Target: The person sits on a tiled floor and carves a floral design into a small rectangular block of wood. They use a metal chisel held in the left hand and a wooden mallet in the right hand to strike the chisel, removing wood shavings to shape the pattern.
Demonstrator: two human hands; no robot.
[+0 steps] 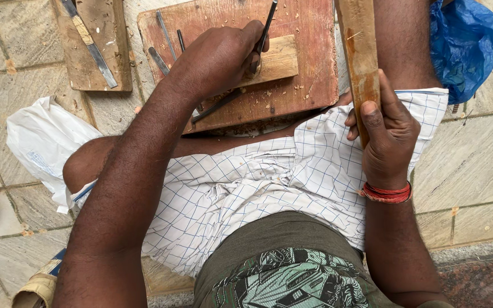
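The left hand [223, 54] is closed around a thin metal chisel [266, 28], its tip set on a small pale wood block [278, 60] at the middle of the reddish wooden board [315, 85]. The right hand [389, 134] grips a long wooden stick [359, 51], upright, just beside the board's right edge. Spare chisels [164, 45] lie near the board's left edge.

Even, soft daylight, bright throughout. Shadows faint, short beneath the board [309, 85] and arms. No glare. Focus sharp across centre; slight wide-angle stretch near edges.
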